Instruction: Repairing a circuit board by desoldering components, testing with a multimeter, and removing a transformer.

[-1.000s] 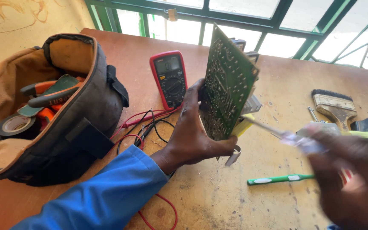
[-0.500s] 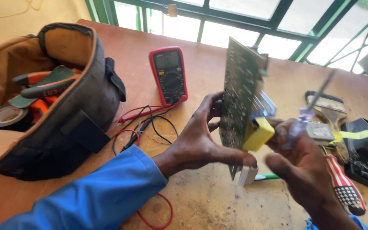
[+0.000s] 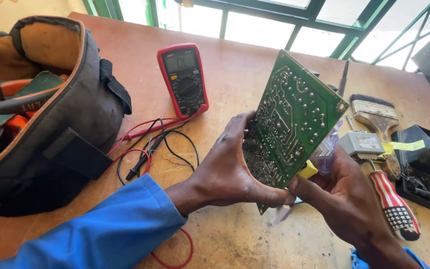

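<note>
Head view: left hand (image 3: 230, 172) grips the green circuit board (image 3: 292, 119), held tilted above the counter (image 3: 235, 74). Right hand (image 3: 347, 199) pinches the board's lower edge and a clear-handled screwdriver (image 3: 330, 142). Multimeter (image 3: 182, 77) lies behind

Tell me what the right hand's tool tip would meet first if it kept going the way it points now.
The right hand holds a clear-handled tool behind the green circuit board, shaft pointing up and away. Beyond the tip only bare table and the window frame show, so the way looks free, though depth is unclear.
</note>
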